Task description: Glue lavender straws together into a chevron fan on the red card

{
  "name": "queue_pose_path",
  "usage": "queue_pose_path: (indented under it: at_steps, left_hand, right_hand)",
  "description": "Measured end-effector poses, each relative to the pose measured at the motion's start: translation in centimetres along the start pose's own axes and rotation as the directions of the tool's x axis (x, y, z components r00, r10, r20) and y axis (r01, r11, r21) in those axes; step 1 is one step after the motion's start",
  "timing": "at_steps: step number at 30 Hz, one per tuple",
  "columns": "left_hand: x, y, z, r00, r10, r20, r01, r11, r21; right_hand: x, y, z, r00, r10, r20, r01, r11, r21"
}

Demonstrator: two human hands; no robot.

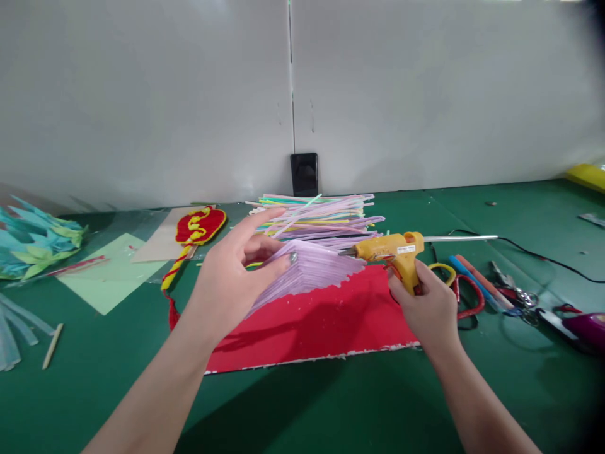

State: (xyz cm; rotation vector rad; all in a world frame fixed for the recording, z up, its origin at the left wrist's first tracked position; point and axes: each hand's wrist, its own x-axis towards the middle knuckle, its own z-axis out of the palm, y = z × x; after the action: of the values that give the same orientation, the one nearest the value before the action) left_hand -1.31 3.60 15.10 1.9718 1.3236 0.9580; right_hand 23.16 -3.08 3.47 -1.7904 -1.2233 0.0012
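A yellow hot glue gun is gripped in my right hand, a glue stick jutting from its back end. Its nozzle touches or nearly touches the right edge of a folded piece made of lilac pipe cleaners laid side by side. My left hand pinches that piece at its upper left, thumb in front and fingers partly hidden behind. Below the piece lies a red board with a ragged white front edge. Behind it is a pile of pastel pipe cleaners.
A black phone leans on the wall. To the left are a red and yellow tasselled fan-shaped ornament, green paper, teal leaves and clear glue sticks. Scissors, rods and a purple tool lie right.
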Motion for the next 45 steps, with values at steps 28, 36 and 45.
queue_pose_path:
  at_steps: [28, 36, 45]
  left_hand:
    - [0.1, -0.7, -0.8, 0.999, -0.012, -0.034, 0.010, 0.998, -0.057]
    - [0.1, -0.5, -0.7, 0.998, -0.010, -0.067, 0.006, 0.998, -0.064]
    - [0.2, -0.7, -1.0, 0.995, 0.025, -0.098, -0.031, 0.998, -0.060]
  right_hand:
    - [0.2, 0.1, -0.1, 0.999, 0.034, -0.025, -0.035, 0.998, -0.051]
    - [0.2, 0.3, 0.0, 0.999, 0.038, -0.026, -0.040, 0.997, -0.066]
    - [0.2, 0.5, -0.1, 0.998, 0.058, -0.026, -0.059, 0.997, -0.050]
